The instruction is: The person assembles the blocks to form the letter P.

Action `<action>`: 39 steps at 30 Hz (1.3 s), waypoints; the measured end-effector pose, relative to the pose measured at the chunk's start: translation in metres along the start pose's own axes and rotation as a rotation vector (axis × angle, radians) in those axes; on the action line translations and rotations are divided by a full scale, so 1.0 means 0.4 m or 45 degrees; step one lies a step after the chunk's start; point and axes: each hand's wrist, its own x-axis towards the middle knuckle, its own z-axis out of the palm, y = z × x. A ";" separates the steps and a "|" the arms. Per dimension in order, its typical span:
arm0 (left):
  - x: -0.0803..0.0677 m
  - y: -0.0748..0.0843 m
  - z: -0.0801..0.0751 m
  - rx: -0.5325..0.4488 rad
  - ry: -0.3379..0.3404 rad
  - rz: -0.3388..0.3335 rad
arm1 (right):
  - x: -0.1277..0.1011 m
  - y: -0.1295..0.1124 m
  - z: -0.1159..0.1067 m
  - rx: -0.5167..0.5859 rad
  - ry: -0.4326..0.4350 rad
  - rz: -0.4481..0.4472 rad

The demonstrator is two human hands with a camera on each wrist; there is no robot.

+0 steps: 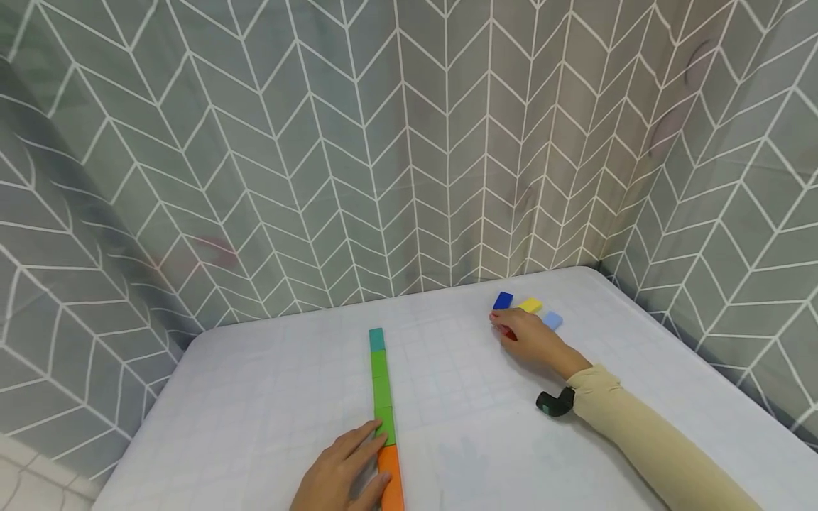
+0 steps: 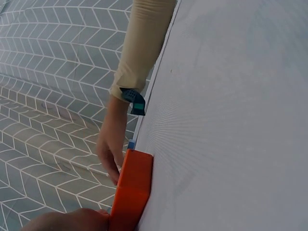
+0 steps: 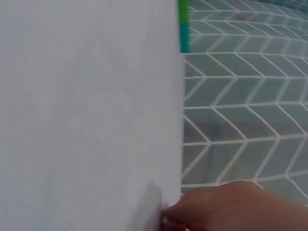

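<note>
Red piece pinched by right hand, right of centre; best kept level. Block row, lower centre, touched by relaxed left hand; shouldn't be nudged.

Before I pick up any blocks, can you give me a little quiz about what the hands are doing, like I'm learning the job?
1. Which colour block does the right hand hold?
A) green
B) red
C) orange

2. True or false: the left hand is touching the teal block.

3. Besides the held one, how many loose blocks lie near the right hand?

Key:
1. B, a red block.
2. False; its fingers are at the nearest green block and the orange block.
3. Three: a dark blue block, a yellow block and a light blue block.
</note>
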 end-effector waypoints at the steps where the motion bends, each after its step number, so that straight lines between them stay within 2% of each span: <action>1: 0.001 0.001 -0.001 -0.008 -0.021 -0.011 | -0.009 0.007 0.001 -0.007 0.006 0.010; 5: 0.006 0.003 0.000 -0.028 -0.063 -0.037 | -0.031 0.024 -0.001 0.021 0.018 0.107; 10: 0.007 -0.001 0.003 -0.032 -0.045 -0.009 | -0.037 0.034 -0.004 0.037 -0.003 0.188; 17: 0.001 -0.011 0.006 -0.026 -0.009 0.019 | -0.033 0.037 -0.004 0.073 -0.034 0.201; 27: 0.000 -0.010 0.006 -0.018 0.007 0.029 | -0.035 0.030 -0.003 0.012 -0.005 0.167; 32: 0.001 -0.007 0.000 -0.033 -0.040 0.000 | -0.033 0.021 -0.002 -0.081 0.045 0.116; 39: 0.002 -0.005 -0.007 -0.049 -0.069 -0.020 | -0.026 0.007 0.001 -0.035 0.052 0.165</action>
